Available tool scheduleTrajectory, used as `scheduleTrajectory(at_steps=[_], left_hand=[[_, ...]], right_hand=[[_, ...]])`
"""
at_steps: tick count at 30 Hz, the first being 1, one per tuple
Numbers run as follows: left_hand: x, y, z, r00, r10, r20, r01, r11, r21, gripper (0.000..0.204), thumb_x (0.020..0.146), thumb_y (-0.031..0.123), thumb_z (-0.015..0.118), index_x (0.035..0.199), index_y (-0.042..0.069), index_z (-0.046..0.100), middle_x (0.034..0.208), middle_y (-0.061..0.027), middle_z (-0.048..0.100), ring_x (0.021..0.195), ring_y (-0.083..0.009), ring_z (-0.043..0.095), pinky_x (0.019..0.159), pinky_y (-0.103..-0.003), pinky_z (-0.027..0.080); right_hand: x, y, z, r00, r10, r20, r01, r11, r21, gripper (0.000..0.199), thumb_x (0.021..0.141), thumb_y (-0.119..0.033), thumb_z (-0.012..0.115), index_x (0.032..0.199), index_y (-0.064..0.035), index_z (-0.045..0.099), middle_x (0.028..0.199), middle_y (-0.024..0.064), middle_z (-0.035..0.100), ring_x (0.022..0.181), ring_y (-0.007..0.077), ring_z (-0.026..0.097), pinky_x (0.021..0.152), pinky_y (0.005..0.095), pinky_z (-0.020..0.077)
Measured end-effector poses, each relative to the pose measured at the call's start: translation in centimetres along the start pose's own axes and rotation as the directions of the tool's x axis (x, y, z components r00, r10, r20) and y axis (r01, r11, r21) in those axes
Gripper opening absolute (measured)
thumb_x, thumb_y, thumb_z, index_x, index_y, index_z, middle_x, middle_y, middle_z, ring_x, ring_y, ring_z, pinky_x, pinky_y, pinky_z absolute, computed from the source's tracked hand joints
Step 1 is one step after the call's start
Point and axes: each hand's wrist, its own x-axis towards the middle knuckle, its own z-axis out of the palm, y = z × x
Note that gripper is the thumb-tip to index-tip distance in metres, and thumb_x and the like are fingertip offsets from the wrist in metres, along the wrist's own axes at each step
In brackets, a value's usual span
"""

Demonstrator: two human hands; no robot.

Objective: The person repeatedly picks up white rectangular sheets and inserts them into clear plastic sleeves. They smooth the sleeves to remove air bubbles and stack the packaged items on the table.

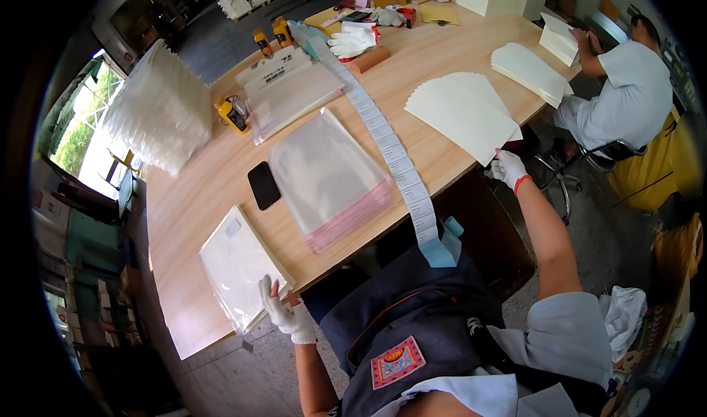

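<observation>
Bagged white sheets (237, 264) lie at the near table (184, 196) edge, pinched at their corner by the gloved left hand (283, 310). Well apart, the gloved right hand (508, 168) grips a cream sheet from the fanned stack (464, 111). Between them lie clear bags (328, 177), a label strip (394, 152) and a black phone (264, 185).

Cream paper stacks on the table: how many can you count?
3. A fanned stack lies by the right hand; a second stack lies further along the edge; a third is in the seated person's hands. The tall block beyond may be more paper.
</observation>
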Motion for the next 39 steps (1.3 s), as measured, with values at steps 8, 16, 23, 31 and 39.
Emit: scheduleTrajectory(at_steps=[8,16,23,31,39], left_hand=[[1.0,2.6,2.3,0.97,0.12,0.21,-0.138,0.988,0.074,0.028,0.076,0.0,0.059,0.103,0.0,0.058,0.12,-0.014,0.054,0.117,-0.0347,0.046,0.096,-0.04,0.038],[6.9,3.0,11.1,0.768,0.22,0.602,-0.419,0.883,0.212,0.035,0.074,0.02,0.064,0.107,0.012,0.057,0.117,-0.0086,0.053,0.109,-0.0309,0.049,0.09,-0.04,0.041],[9.6,3.9,12.9,0.577,-0.187,0.795,-0.343,0.828,0.443,0.038,0.07,0.018,0.065,0.105,0.015,0.053,0.106,-0.0076,0.054,0.098,-0.0298,0.054,0.074,-0.041,0.05],[9.9,1.0,13.5,0.621,-0.104,0.777,-0.192,0.941,0.28,0.027,0.071,0.012,0.06,0.098,0.015,0.057,0.107,-0.0054,0.054,0.101,-0.0273,0.053,0.074,-0.042,0.049],[10.4,1.1,13.1,0.626,-0.112,0.772,-0.18,0.942,0.283,0.025,0.072,0.012,0.056,0.097,0.016,0.058,0.108,-0.0062,0.054,0.098,-0.0308,0.054,0.074,-0.043,0.048]], right_hand=[[0.8,-2.4,0.6,0.999,-0.03,0.036,0.027,0.995,0.096,0.021,0.084,-0.028,0.059,0.083,-0.0087,0.051,0.063,0.0036,0.052,0.045,0.0108,0.049,0.034,0.0208,0.0368],[6.7,-5.1,-0.6,0.976,-0.121,0.183,0.07,0.962,0.264,0.01,0.08,-0.007,0.05,0.09,-0.0092,0.052,0.066,0.0069,0.056,0.044,0.0092,0.046,0.033,0.0201,0.0355],[-6.5,-5.0,3.7,0.957,-0.05,0.286,-0.075,0.91,0.408,0.02,0.077,-0.003,0.053,0.096,-0.0067,0.055,0.084,0.0048,0.06,0.069,0.0165,0.06,0.06,0.028,0.0515],[-17.1,0.3,4.4,0.601,0.215,0.77,-0.327,0.945,-0.009,0.046,0.073,-0.006,0.054,0.117,0.0074,0.05,0.104,0.0149,0.062,0.086,0.0213,0.064,0.073,0.0307,0.0531],[-17.7,3.8,4.1,0.673,0.245,0.698,-0.441,0.891,0.112,0.045,0.076,-0.007,0.052,0.119,0.0065,0.046,0.108,0.0144,0.059,0.089,0.0209,0.063,0.07,0.0278,0.0532]])
